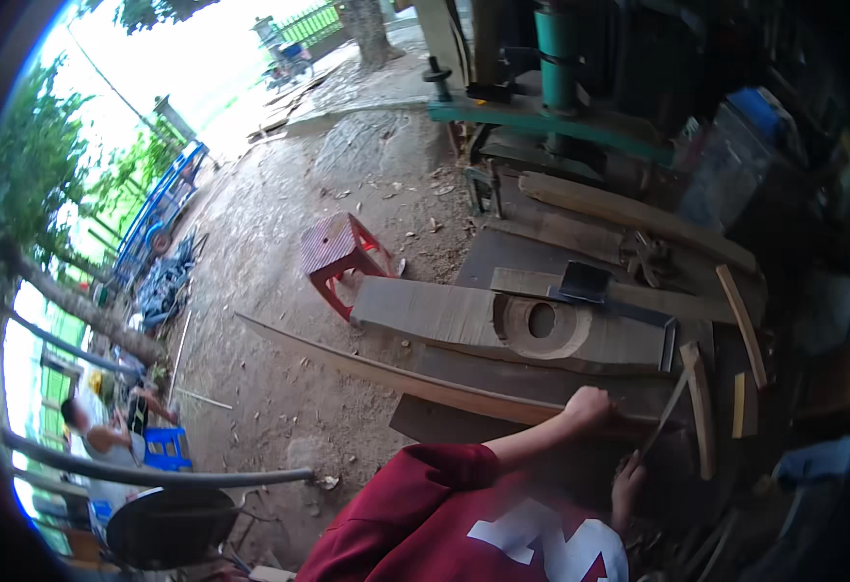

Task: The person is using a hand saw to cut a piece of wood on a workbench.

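Note:
My left hand [588, 407] is closed on the near end of a long, narrow wooden board [376, 369] that reaches out to the left across the bench. My right hand [626, 480] grips the handle of a long, thin metal blade [667, 407], which angles up to the right beside that board's end. Just beyond lies a shaped plank [415, 310] with a round hollow and hole, and a black metal square [643, 318] rests on it. Short wooden strips [698, 412] lie to the right of the blade.
A green machine [561, 68] and more planks [628, 218] stand or lie behind. A red stool [333, 242] is by the bench. At left, another person [105, 436] sits on a blue stool [165, 446], near curved pipes [250, 475] and a blue cart [158, 213].

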The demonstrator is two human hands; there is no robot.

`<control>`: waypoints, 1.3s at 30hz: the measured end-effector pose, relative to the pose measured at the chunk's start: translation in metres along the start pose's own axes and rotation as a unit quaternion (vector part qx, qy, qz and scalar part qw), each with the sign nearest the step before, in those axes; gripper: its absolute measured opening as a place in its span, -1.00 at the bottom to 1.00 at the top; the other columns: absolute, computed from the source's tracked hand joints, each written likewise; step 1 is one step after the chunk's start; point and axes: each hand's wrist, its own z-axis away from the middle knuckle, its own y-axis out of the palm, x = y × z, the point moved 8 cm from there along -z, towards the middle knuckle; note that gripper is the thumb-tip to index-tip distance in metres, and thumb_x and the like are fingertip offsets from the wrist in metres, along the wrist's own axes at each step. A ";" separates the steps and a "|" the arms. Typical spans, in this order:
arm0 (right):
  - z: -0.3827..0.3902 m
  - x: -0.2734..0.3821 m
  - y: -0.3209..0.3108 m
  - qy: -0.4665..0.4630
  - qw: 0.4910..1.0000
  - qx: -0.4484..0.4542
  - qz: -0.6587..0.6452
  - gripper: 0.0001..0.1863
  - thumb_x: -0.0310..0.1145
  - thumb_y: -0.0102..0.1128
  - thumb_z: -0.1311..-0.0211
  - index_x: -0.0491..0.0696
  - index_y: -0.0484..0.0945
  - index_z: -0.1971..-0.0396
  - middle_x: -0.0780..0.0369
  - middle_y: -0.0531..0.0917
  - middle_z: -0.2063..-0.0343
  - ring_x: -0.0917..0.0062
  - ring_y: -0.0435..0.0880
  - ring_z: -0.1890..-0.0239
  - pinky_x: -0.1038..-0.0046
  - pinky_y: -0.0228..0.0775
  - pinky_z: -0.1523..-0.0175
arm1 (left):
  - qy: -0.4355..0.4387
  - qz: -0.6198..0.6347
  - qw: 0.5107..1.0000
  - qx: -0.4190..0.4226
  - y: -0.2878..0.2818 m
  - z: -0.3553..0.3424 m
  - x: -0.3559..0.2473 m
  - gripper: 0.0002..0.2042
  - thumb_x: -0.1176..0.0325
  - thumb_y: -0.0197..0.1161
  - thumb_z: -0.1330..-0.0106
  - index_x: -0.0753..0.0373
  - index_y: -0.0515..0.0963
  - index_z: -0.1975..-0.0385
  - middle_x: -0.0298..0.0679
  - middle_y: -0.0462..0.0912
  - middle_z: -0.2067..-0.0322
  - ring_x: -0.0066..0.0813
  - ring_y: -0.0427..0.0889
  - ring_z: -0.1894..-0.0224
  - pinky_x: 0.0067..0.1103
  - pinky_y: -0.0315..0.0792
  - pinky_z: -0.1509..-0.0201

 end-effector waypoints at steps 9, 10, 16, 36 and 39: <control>0.022 0.060 -0.012 -0.171 0.955 -0.150 0.188 -0.62 -0.26 -0.24 -0.18 -0.28 0.37 0.59 0.02 0.44 0.73 0.32 0.48 0.63 0.36 0.18 0.55 | 0.024 0.003 0.998 -0.060 0.000 0.011 -0.016 -0.91 0.37 0.07 0.13 0.14 0.49 0.75 -0.22 0.50 0.69 -0.37 0.52 0.58 -0.51 0.34 0.59; 0.025 0.070 -0.015 -0.162 0.951 -0.161 0.207 -0.62 -0.26 -0.24 -0.18 -0.28 0.38 0.58 0.01 0.44 0.73 0.32 0.47 0.64 0.36 0.19 0.55 | 0.044 0.006 0.998 -0.051 -0.002 0.009 -0.017 -0.93 0.38 0.04 0.11 0.15 0.47 0.70 -0.22 0.49 0.69 -0.34 0.52 0.59 -0.50 0.35 0.60; -0.010 0.022 -0.004 0.018 0.997 0.003 -0.070 -0.61 -0.15 -0.18 -0.16 -0.17 0.40 0.63 0.35 0.36 0.75 0.68 0.29 0.66 0.57 0.15 0.56 | -0.057 -0.009 0.997 -0.047 -0.014 -0.015 0.034 -0.84 0.30 0.02 0.04 0.16 0.52 0.67 -0.18 0.51 0.67 -0.31 0.53 0.56 -0.46 0.39 0.56; 0.007 0.040 -0.040 -0.059 0.996 -0.068 0.013 -0.76 -0.25 -0.19 -0.16 -0.12 0.32 0.51 0.16 0.44 0.73 0.30 0.49 0.61 0.40 0.23 0.56 | -0.035 0.163 0.986 -0.028 -0.019 -0.053 0.061 -0.65 0.02 0.07 0.00 0.23 0.49 0.54 -0.05 0.51 0.55 -0.17 0.51 0.42 -0.38 0.35 0.35; 0.016 0.041 -0.039 -0.072 0.995 -0.054 -0.034 -0.76 -0.27 -0.20 -0.16 -0.11 0.33 0.55 0.21 0.41 0.78 0.40 0.46 0.68 0.45 0.22 0.59 | -0.120 0.077 0.987 -0.070 -0.032 -0.046 0.063 -0.56 -0.03 -0.16 -0.12 0.22 0.51 0.62 -0.02 0.50 0.61 -0.09 0.50 0.48 -0.35 0.36 0.38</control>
